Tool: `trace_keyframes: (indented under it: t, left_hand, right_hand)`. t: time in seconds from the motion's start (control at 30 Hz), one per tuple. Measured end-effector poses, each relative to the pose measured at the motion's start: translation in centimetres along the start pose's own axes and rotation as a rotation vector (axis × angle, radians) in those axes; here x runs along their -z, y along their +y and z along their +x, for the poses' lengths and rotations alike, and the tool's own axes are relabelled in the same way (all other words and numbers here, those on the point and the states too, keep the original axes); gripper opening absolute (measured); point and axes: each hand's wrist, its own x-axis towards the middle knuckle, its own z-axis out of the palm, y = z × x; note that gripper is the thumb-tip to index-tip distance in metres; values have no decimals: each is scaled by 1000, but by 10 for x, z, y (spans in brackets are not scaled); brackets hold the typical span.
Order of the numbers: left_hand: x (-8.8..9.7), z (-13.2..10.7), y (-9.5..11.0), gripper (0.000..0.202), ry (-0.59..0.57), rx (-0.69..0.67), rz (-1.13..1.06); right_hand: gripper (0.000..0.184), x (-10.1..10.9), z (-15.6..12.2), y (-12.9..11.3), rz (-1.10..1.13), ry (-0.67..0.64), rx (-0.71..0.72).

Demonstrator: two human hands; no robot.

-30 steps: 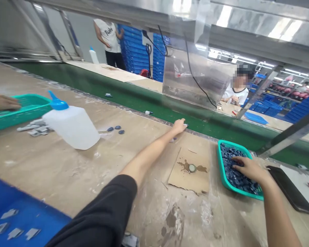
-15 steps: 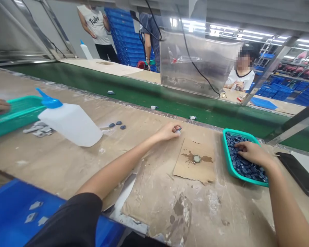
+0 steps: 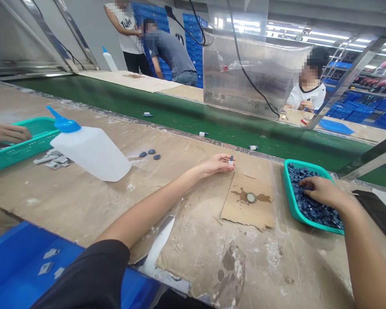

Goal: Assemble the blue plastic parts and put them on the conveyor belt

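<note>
My left hand (image 3: 217,166) is closed in a pinch above the board-covered table. Between its fingertips is a small white-and-dark-blue piece (image 3: 231,161), its dark end pointing up. My right hand (image 3: 324,193) reaches into a teal basket (image 3: 291,201) of small dark blue pieces (image 3: 315,210). Its fingers are bent together among them, and whatever they grip is hidden. Between my hands lies a cardboard square (image 3: 244,216) with brown wet stains and a round, toothed-edge cap (image 3: 251,198) on it.
A white squeeze bottle (image 3: 93,152) with a blue nozzle stands left, near several dark pieces (image 3: 152,152). Another person's hand (image 3: 6,132) is over a second teal basket (image 3: 35,137). White-and-dark pieces lie on the green belt (image 3: 173,116). A phone (image 3: 378,216) lies far right.
The piece in my left hand has turned upright, showing its white end more clearly. My right hand stays in the basket. The view has shifted slightly; a person across the belt has bent down.
</note>
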Motion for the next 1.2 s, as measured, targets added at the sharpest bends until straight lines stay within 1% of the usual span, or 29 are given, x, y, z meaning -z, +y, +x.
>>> trace_keyframes:
  t: [0.1,0.2,0.27,0.33,0.4,0.47,0.53,0.6,0.67,0.73,0.83,0.93,1.0,1.07,1.13,1.2]
  left_hand:
    - [-2,-2,1,32,4,18,-9]
    - [-3,-3,0,32,-4,44,-10]
    - [-3,-2,0,31,-14,51,-10]
    - [-4,-3,0,30,-30,54,-3]
    - [-5,-4,0,28,-39,57,13]
    - [-7,-6,1,27,-37,56,27]
    - [-10,-8,2,26,-41,51,33]
    - [-12,-10,2,28,-56,47,39]
    - [-13,-11,3,30,-73,45,54]
    - [-13,-11,4,32,-79,36,69]
    - [-11,-11,6,33,-71,20,73]
    - [-9,-11,6,31,-69,15,58]
    - [-10,-11,5,32,-81,0,57]
    - [-13,-12,3,34,-98,-23,96]
    - [-17,-14,2,35,-102,-58,196]
    - [-20,-16,1,35,-92,-112,324]
  right_hand:
    - [20,4,-1,1,7,-26,-33]
    - [13,10,-6,4,67,-11,-64]
    - [10,13,-9,5,138,46,-69]
    - [8,15,-12,4,257,144,-54]
    - [11,14,-13,3,449,246,-58]
    - [15,12,-14,2,717,311,-104]
    - [16,10,-13,1,1006,300,-149]
    - [15,9,-12,1,1262,278,-164]
    - [15,9,-9,1,1454,253,-159]
    - [19,9,-7,1,1572,273,-159]
    - [28,9,-4,1,1566,313,-140]
    - [31,9,-6,-11,1466,312,-116]
    - [34,8,-10,-28,1367,276,-85]
    - [33,4,-15,-52,1236,245,-32]
    - [29,-3,-20,-78,1099,202,44]
    - [23,-12,-23,-99,973,126,150]
